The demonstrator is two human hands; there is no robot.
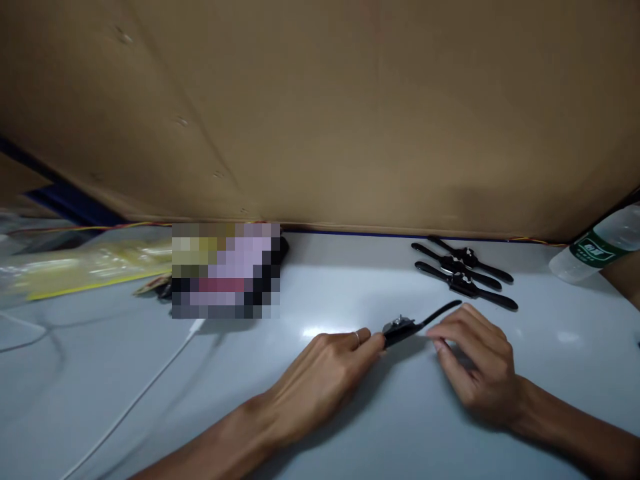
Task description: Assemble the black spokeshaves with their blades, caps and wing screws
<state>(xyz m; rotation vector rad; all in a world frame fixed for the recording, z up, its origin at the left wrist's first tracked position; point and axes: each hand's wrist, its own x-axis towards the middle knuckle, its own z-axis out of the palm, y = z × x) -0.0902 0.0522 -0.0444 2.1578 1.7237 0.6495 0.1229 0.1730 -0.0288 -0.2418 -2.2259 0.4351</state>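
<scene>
My left hand, a ring on one finger, is closed around one end of a black spokeshave. The spokeshave is tilted above the table, its metal blade parts and screws facing up and its free handle pointing right. Close to that handle is my right hand, fingers curled and thumb and index fingertips together in a pinch. Whatever the pinch holds, if anything, is too small to make out. Beyond the hands, three more black spokeshaves lie side by side on the white table.
A plastic bottle with a green label lies at the far right. On the left are a pixelated object with a white cable and yellowish clear plastic bags. A brown board wall closes off the table's back.
</scene>
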